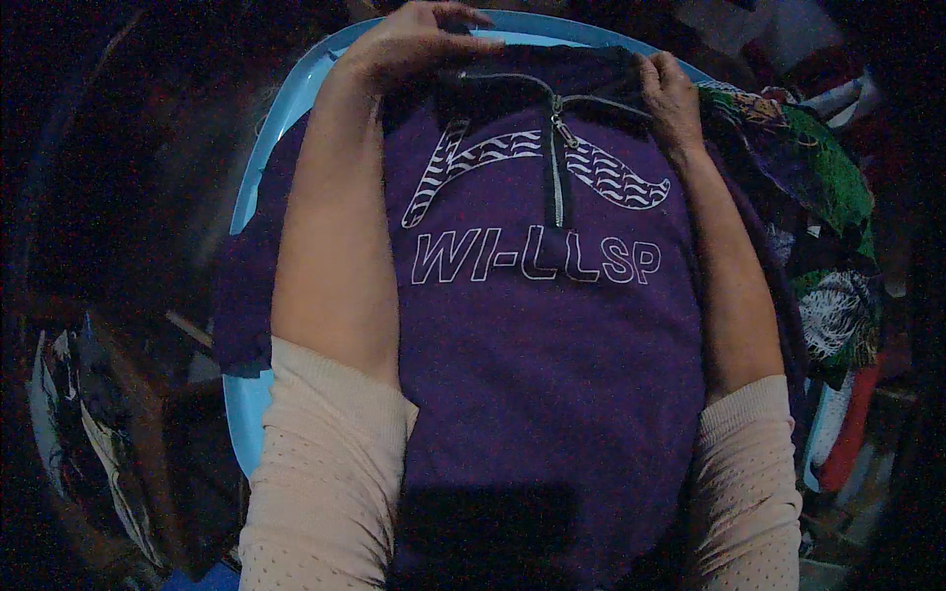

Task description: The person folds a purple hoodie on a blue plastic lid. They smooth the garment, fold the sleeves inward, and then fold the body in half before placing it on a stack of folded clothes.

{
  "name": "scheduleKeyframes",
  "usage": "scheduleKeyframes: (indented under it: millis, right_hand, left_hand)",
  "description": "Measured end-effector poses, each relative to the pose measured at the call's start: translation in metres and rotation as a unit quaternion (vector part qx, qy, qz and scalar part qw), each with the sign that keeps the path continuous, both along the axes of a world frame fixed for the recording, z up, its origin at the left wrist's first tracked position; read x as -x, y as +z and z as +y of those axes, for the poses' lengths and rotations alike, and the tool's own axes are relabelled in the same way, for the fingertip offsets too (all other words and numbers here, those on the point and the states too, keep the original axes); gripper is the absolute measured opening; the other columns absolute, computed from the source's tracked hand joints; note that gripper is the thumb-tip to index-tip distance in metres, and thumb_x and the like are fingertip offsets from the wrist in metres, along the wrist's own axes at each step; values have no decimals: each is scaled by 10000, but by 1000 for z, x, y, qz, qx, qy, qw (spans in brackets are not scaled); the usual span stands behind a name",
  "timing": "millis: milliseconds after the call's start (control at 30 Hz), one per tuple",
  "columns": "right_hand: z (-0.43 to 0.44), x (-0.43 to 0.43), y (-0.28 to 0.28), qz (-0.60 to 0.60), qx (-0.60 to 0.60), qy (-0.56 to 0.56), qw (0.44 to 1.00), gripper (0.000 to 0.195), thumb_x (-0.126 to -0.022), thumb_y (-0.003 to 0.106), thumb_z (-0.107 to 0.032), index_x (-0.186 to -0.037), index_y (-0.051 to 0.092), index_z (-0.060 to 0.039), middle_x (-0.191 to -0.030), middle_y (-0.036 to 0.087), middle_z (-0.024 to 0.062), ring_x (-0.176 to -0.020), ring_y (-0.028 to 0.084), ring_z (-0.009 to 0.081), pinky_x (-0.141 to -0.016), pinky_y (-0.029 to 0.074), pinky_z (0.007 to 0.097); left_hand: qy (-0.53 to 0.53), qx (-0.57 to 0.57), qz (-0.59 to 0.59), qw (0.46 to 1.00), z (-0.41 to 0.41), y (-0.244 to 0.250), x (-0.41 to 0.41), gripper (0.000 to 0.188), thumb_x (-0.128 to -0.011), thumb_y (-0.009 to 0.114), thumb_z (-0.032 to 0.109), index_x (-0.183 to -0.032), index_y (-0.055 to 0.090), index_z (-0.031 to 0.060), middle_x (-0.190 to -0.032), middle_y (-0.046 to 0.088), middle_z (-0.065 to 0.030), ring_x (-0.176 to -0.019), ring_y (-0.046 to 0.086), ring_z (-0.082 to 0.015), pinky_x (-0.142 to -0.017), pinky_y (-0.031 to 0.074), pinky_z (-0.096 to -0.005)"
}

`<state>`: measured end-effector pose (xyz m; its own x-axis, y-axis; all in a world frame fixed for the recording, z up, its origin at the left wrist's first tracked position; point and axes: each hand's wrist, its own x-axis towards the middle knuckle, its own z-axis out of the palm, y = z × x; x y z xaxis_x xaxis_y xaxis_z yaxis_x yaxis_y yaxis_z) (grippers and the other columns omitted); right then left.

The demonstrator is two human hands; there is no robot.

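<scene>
A purple pullover (547, 354) with a black collar and a short front zip lies spread out, front side up, before me. White outlined lettering and a patterned motif cross its chest. My left hand (421, 41) is at the left end of the collar (547, 63), thumb and fingers apart, one digit along the collar's top edge. At the other end of the collar, my right hand (671, 96) grips the dark fabric between thumb and curled fingers. The zip pull (565, 131) hangs at the partly opened zip, between both hands.
Beneath the pullover is a light blue plastic surface with a raised rim (295, 85), perhaps a table or chair. Green, black and white fringed cloth (828, 177) is heaped along the right side. Dim wooden furniture (159, 414) and papers or cloth (111, 451) stand at lower left.
</scene>
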<state>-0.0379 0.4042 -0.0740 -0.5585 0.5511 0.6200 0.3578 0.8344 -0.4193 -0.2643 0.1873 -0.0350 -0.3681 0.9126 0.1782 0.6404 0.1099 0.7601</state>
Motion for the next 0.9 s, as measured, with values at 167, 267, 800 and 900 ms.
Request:
scheduleKeyframes:
  millis: [167, 267, 800, 900]
  right_hand:
    - [9, 3, -6, 16, -77, 0, 997, 305, -919, 522, -367, -931, 574, -67, -840, 645, 202, -789, 623, 413, -674, 484, 489]
    - [22, -6, -8, -47, -102, -50, 992, 317, -921, 510, -391, -924, 559, -77, -839, 648, 202, -776, 624, 420, -656, 484, 508]
    - [-55, -57, 26, 28, -152, 56, 986, 295, -883, 520, -109, -1154, 558, 0, -1146, 576, 205, -1075, 541, 373, -923, 437, 411]
    - [-140, -148, 9, -67, -64, 177, 980, 396, -864, 580, -121, -1238, 515, -6, -1271, 529, 191, -1195, 493, 345, -1024, 379, 397]
  left_hand:
    - [-7, -148, -99, 984, 15, -23, -4, 283, -781, 741, 97, -1032, 631, 24, -832, 673, -109, -768, 631, -160, -678, 516, -281]
    - [-7, -120, 0, 993, 26, -31, -12, 371, -767, 745, 224, -1071, 628, 47, -916, 674, -123, -856, 637, -209, -739, 513, -325]
    - [23, -10, 401, 916, -42, -29, -225, 689, -909, 438, 518, -1413, 332, 61, -1474, 292, -181, -1391, 220, -336, -1112, 145, -534]
    - [9, 71, 363, 929, -44, -70, -238, 718, -920, 370, 552, -1441, 288, 63, -1519, 211, -162, -1423, 140, -310, -1135, 47, -516]
